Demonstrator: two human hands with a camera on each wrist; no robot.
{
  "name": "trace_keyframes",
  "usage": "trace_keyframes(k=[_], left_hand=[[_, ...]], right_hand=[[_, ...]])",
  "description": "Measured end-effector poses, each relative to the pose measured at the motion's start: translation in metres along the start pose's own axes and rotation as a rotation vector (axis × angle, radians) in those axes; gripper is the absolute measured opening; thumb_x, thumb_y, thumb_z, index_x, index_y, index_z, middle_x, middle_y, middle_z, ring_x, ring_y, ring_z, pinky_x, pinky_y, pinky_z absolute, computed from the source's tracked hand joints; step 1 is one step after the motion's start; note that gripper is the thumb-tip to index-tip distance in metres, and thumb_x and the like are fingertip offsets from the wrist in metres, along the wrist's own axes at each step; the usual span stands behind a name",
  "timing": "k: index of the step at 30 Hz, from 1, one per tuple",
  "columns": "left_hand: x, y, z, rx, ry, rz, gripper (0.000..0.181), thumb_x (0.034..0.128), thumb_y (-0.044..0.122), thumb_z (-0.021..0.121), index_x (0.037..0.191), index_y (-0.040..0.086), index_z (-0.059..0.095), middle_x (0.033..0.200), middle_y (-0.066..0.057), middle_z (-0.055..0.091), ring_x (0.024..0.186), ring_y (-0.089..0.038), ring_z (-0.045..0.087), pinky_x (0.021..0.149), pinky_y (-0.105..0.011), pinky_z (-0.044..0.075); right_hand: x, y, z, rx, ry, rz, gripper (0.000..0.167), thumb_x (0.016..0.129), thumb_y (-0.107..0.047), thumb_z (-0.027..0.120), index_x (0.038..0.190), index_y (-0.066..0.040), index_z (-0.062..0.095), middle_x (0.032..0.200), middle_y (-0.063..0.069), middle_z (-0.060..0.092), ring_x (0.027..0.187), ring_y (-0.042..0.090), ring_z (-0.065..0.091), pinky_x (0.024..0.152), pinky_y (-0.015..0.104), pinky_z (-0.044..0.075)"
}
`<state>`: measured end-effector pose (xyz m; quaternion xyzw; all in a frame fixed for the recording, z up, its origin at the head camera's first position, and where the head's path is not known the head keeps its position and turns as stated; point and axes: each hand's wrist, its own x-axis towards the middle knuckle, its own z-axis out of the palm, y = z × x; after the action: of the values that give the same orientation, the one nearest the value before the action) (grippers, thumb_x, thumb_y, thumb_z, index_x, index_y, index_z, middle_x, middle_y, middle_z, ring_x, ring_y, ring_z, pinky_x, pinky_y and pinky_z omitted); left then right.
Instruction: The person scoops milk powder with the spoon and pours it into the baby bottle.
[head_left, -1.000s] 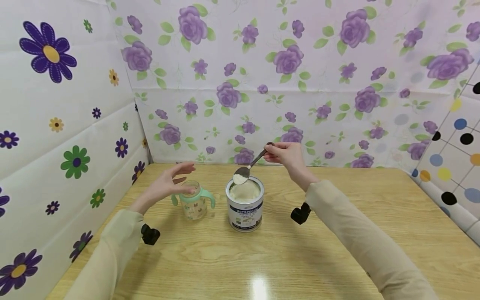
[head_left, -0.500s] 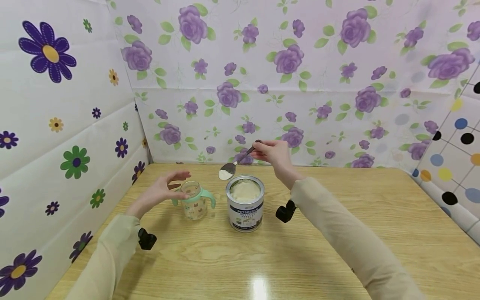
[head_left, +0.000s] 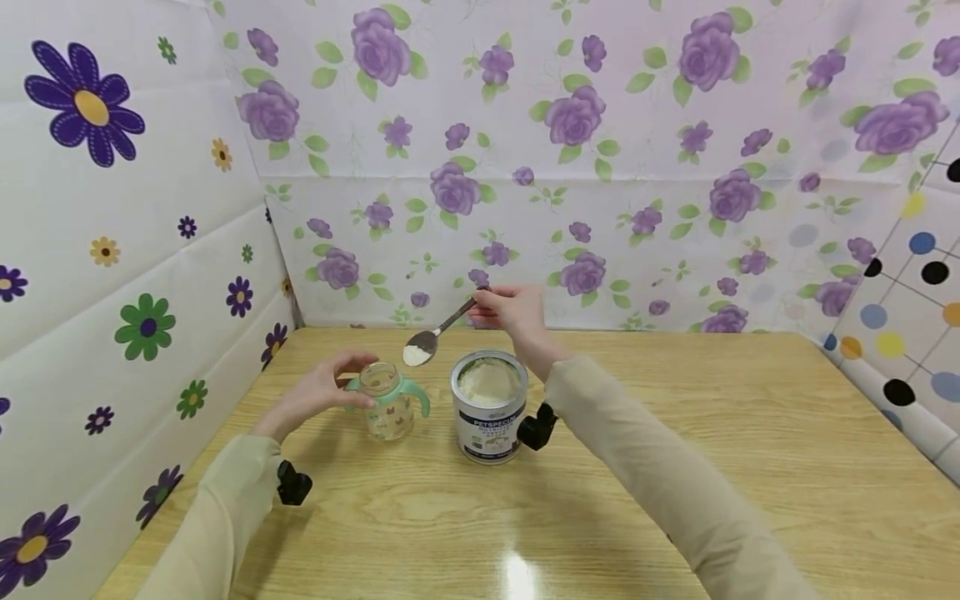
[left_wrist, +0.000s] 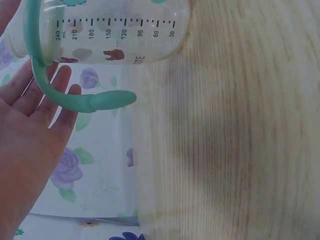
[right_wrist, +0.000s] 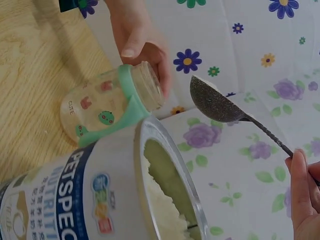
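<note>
My right hand (head_left: 512, 315) pinches the end of a dark metal spoon (head_left: 422, 347) by its twisted handle. White powder lies in the spoon's bowl, which hangs between the bottle and the can. A clear baby bottle (head_left: 390, 413) with a mint-green collar and two handles stands upright and uncapped on the table. Around its neck, at the left side, my left hand (head_left: 321, 390) is spread, thumb in front and fingers behind; in the left wrist view these fingers (left_wrist: 55, 95) look loosely extended. Right of the bottle is an open can (head_left: 489, 433) of pale powder, labelled PETSPECIAL.
The wooden table (head_left: 420, 525) runs back to a flower-printed wall covering (head_left: 637, 167). Another printed sheet (head_left: 172, 250) rises along the left side. Black wrist cameras (head_left: 537, 427) hang below both wrists, the right one overlapping the can's edge.
My right hand has carried the powder-filled spoon leftward from over the can to near the bottle. My left hand has dropped slightly and drawn closer around the bottle's neck.
</note>
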<state>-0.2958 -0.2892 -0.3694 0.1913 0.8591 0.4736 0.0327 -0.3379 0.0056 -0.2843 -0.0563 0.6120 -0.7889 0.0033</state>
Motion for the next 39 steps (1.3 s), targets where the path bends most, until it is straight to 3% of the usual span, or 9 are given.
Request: trace_keyframes(k=[6, 12, 21, 31, 39], left_hand=[[0.003, -0.003, 0.002, 0.032, -0.032, -0.031, 0.069, 0.0696, 0.027, 0.079, 0.128, 0.008, 0.047, 0.117, -0.011, 0.051, 0.108, -0.027, 0.045, 0.085, -0.045, 0.04], [0.005, -0.004, 0.002, 0.043, -0.038, -0.023, 0.066, 0.069, 0.025, 0.08, 0.125, 0.008, 0.049, 0.112, -0.009, 0.053, 0.104, -0.026, 0.046, 0.085, -0.044, 0.038], [0.005, -0.001, 0.002, 0.051, -0.037, -0.052, 0.07, 0.0692, 0.029, 0.079, 0.128, 0.009, 0.047, 0.114, -0.008, 0.052, 0.105, -0.026, 0.045, 0.084, -0.044, 0.039], [0.007, -0.002, 0.002, 0.061, -0.042, -0.028, 0.064, 0.0681, 0.027, 0.08, 0.122, 0.009, 0.051, 0.107, -0.008, 0.055, 0.098, -0.024, 0.05, 0.08, -0.041, 0.041], [0.009, -0.001, 0.002, 0.038, -0.041, -0.026, 0.064, 0.0676, 0.026, 0.081, 0.121, 0.009, 0.051, 0.107, -0.008, 0.055, 0.097, -0.025, 0.05, 0.079, -0.041, 0.042]], right_hand=[[-0.001, 0.005, 0.01, 0.002, -0.016, -0.009, 0.02, 0.084, 0.003, 0.061, 0.099, 0.017, 0.06, 0.067, 0.016, 0.063, 0.054, 0.017, 0.062, 0.064, 0.032, 0.052], [0.001, 0.012, 0.017, 0.008, -0.026, -0.012, 0.017, 0.084, 0.004, 0.06, 0.097, 0.016, 0.061, 0.072, 0.018, 0.064, 0.056, 0.016, 0.062, 0.063, 0.029, 0.052], [0.0, 0.019, 0.035, 0.007, -0.042, -0.005, 0.016, 0.084, 0.006, 0.06, 0.097, 0.015, 0.062, 0.073, 0.022, 0.063, 0.055, 0.018, 0.062, 0.064, 0.03, 0.052], [-0.001, 0.03, 0.047, -0.015, -0.038, 0.005, 0.018, 0.084, 0.005, 0.06, 0.1, 0.013, 0.062, 0.076, 0.021, 0.064, 0.057, 0.018, 0.063, 0.063, 0.029, 0.052], [-0.005, 0.034, 0.057, -0.11, -0.066, -0.069, 0.015, 0.084, 0.002, 0.062, 0.096, 0.01, 0.064, 0.075, 0.017, 0.064, 0.061, 0.02, 0.064, 0.062, 0.028, 0.052]])
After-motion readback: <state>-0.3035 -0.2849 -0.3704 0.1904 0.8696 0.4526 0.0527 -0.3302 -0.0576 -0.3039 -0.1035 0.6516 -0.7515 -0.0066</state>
